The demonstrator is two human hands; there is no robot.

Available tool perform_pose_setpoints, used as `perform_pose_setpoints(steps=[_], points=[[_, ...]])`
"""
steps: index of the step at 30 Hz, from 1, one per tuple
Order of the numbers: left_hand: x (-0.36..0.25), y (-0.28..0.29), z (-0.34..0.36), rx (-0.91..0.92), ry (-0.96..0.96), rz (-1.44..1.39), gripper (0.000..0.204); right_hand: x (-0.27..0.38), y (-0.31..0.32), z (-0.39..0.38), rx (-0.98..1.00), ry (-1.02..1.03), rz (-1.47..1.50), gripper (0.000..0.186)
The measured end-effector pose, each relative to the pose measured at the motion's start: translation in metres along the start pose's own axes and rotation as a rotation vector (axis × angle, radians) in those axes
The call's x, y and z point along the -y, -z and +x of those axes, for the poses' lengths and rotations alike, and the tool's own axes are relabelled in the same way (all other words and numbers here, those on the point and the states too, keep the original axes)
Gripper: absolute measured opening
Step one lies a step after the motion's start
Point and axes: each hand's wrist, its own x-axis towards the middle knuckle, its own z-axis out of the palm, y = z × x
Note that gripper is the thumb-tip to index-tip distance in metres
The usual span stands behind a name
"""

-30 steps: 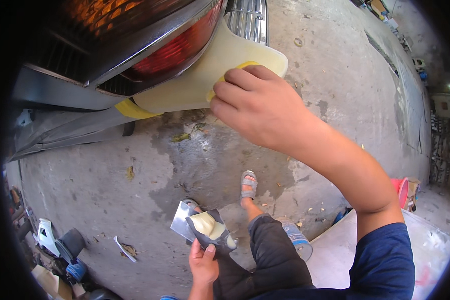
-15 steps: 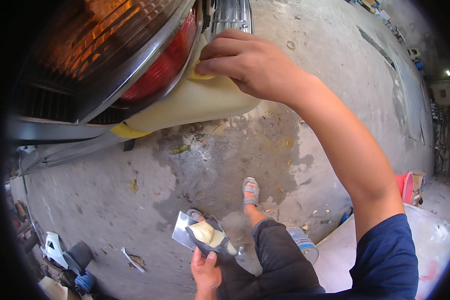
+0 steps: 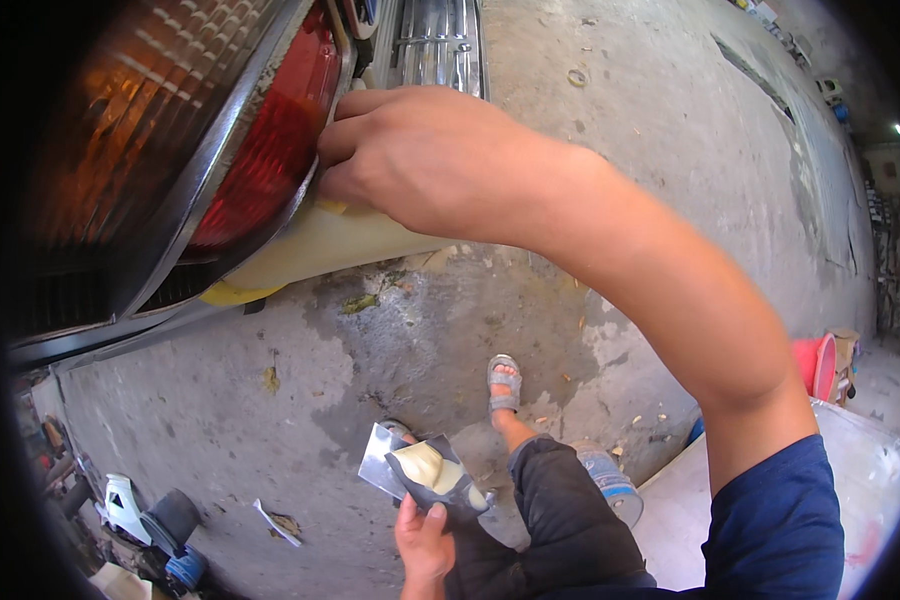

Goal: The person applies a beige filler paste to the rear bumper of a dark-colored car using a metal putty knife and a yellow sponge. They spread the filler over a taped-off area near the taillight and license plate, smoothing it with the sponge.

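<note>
My right hand is closed on a yellow tool, largely hidden behind my fingers, against the cream-coloured body panel beside a red and amber tail-lamp with a chrome rim. A yellow strip shows at the panel's lower left end. Low in the view, my left hand grips a metal plate with a dark sheet and a lump of cream paste on it.
A ribbed chrome bumper is at the top. Concrete floor spreads around my sandalled feet. A metal can, a pink container and a pale sheet lie right; loose parts lie lower left.
My right hand has moved leftward along the panel, toward the lamp. The lamp fills more of the view. My left hand and its plate sit slightly further right and lower.
</note>
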Motion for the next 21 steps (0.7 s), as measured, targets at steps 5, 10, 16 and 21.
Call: perform_pose_setpoints(steps=[5, 10, 16, 21], points=[[-0.006, -0.002, -0.002, -0.014, 0.021, -0.018, 0.051, 0.006, 0.031, -0.022, 0.178, 0.011, 0.023, 0.011], [-0.003, 0.005, -0.002, -0.030, 0.042, -0.013, 0.050, 0.002, 0.032, -0.046, 0.038, -0.108, -0.023, 0.008], [-0.003, 0.003, -0.001, -0.032, 0.018, 0.019, 0.050, -0.011, 0.000, -0.024, -0.117, -0.227, -0.275, 0.008], [0.001, 0.009, -0.001, -0.056, -0.006, 0.020, 0.050, -0.012, -0.019, -0.029, -0.108, -0.183, -0.286, 0.010]])
